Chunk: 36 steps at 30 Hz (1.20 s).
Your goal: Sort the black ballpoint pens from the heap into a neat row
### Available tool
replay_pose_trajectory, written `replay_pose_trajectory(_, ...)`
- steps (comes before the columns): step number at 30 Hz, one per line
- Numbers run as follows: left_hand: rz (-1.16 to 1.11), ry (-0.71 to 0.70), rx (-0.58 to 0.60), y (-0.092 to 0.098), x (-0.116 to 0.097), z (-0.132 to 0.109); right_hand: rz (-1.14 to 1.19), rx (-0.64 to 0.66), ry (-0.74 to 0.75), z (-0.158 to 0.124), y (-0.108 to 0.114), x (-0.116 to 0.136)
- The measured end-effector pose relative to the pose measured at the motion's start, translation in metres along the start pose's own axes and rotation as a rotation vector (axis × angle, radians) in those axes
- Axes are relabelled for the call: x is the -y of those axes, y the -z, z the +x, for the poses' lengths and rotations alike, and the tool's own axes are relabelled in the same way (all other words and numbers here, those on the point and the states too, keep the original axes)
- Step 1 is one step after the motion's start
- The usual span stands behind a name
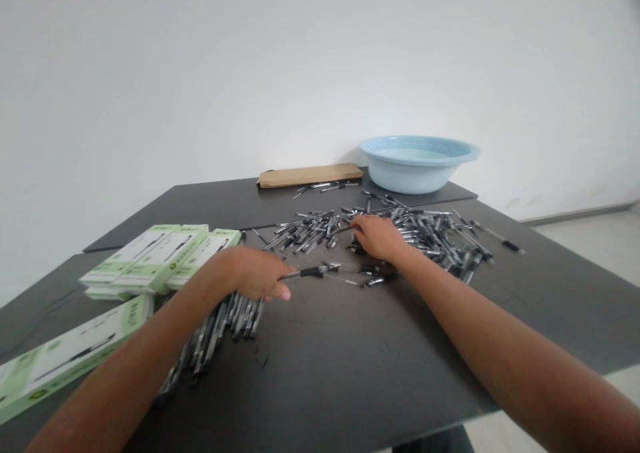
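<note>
On a dark table [350,359] lies a loose heap of black and clear pens [430,233]. My left hand [255,273] is closed around a pen [313,272] that points right, above a neat row of pens [220,333] laid side by side. My right hand [377,236] rests palm down on the left part of the heap, fingers curled onto the pens; what they grip is hidden.
Green and white pen boxes [160,256] are stacked at the left, another box [70,356] nearer the front left edge. A light blue basin [417,163] and a brown envelope [310,175] sit at the back. The floor shows at the right.
</note>
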<state>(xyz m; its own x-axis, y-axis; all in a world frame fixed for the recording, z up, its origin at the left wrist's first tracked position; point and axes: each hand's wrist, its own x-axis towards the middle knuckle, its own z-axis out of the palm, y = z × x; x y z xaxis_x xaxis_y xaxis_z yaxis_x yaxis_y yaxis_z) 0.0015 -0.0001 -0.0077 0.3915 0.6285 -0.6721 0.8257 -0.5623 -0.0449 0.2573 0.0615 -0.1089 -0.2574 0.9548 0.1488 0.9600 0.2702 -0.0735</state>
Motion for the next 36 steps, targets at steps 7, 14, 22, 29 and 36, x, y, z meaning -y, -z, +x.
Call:
replay_pose_trajectory(7, -0.002, 0.009, 0.000, 0.001, 0.000, -0.002, -0.038, 0.024, -0.082, 0.036, 0.003, 0.007)
replay_pose_trajectory(14, 0.012, 0.036, -0.019, 0.004, -0.001, -0.008, -0.051, 0.124, -0.078, 0.076, -0.009, 0.026)
replay_pose_trajectory(22, 0.031, 0.019, -0.046, 0.002, -0.001, -0.010, -0.065, 0.161, -0.046, 0.077, -0.021, 0.032)
replay_pose_trajectory(29, 0.007, 0.025, -0.022, 0.004, -0.004, -0.011, -0.070, 0.148, -0.023, 0.074, -0.024, 0.029)
replay_pose_trajectory(36, -0.034, 0.015, 0.015, 0.003, -0.004, -0.012, -0.041, 0.108, -0.057, 0.071, -0.023, 0.030)
